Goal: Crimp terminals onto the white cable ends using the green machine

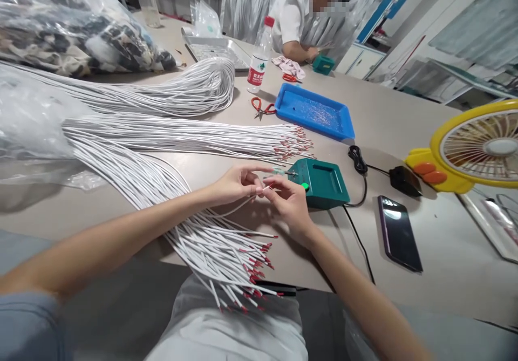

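Observation:
Between my two hands is the end of one thin white cable (237, 208). My left hand (239, 185) pinches it from the left, and the fingers of my right hand (289, 202) close on its tip; the exact tip is too small to make out. Just beyond my right hand stands a green bench device (326, 180) with a lit green spot and a small metal tip facing my fingers. Below my hands, a loose bundle of white cables (214, 253) with red ends hangs over the table edge. Another bundle of white cables (194, 134) lies straight behind them.
Behind are a blue tray (315, 114), red-handled cutters (262, 110), a water bottle (258, 59) and a coiled cable bundle (214, 83). To the right lie a phone (400, 234), a black adapter (404, 180) and a yellow fan (477, 145). A co-worker (289, 15) sits across the table.

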`<state>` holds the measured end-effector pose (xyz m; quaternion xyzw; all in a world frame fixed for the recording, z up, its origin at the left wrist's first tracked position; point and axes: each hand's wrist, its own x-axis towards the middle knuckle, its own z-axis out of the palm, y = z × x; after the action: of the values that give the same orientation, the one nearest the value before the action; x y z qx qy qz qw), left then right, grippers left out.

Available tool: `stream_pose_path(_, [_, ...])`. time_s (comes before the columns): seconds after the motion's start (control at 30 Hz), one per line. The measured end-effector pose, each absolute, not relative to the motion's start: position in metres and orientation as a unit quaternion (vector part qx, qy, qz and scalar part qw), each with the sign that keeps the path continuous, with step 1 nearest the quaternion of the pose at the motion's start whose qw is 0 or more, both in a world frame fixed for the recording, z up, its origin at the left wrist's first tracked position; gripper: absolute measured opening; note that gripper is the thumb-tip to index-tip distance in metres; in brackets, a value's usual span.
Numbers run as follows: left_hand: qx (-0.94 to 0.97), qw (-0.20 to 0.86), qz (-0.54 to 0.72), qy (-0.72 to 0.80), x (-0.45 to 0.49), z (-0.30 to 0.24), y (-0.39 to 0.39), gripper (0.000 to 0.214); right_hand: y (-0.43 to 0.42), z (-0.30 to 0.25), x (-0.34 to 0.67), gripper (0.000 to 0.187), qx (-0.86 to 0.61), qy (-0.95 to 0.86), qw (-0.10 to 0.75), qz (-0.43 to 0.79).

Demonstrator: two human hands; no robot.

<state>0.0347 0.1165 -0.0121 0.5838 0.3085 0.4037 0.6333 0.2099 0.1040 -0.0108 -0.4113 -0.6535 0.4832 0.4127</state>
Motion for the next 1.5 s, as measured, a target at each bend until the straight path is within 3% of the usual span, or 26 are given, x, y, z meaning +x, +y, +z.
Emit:
stream_pose_path(0.2, [0.582,0.644,0.383,0.316,0.034,-0.011,0.116,0.058,0.106,-0.013,0.213,0.017,-0.406,-0.694,0.410,0.430])
stream_pose_path(0.43, [0.559,0.685,0.367,0.288,0.032,-0.007,0.119,0.051,0.106,-0.010,0.216,0.028,-0.403,-0.701,0.424,0.408])
stream_pose_path(0.5, [0.567,0.715,0.308,0.270,0.030,0.002,0.116,0.057,0.105,-0.012,0.216,0.028,-0.408,-0.656,0.471,0.427])
stream_pose_path(0.6, [0.635,0.737,0.122,0.197,0.028,0.014,0.110,0.054,0.103,-0.014,0.216,0.027,-0.416,-0.598,0.522,0.444])
stream_pose_path(0.67, [0.733,0.639,0.084,0.219,0.028,0.017,0.109,0.040,0.100,-0.015,0.216,0.030,-0.405,-0.604,0.507,0.462])
stream_pose_path(0.77, [0.831,0.290,0.179,0.440,0.023,0.010,0.119,0.025,0.098,-0.018,0.214,0.032,-0.391,-0.623,0.485,0.473])
stream_pose_path(0.83, [0.799,0.064,0.169,0.574,0.017,0.000,0.131,0.024,0.097,-0.021,0.212,0.031,-0.390,-0.632,0.483,0.464])
stream_pose_path(0.9, [0.773,-0.038,0.126,0.621,0.010,-0.009,0.142,0.023,0.096,-0.022,0.211,0.031,-0.392,-0.642,0.476,0.455])
stream_pose_path(1.5, [0.784,-0.083,0.141,0.599,0.015,-0.016,0.139,0.019,0.098,-0.027,0.206,0.030,-0.405,-0.715,0.388,0.419])
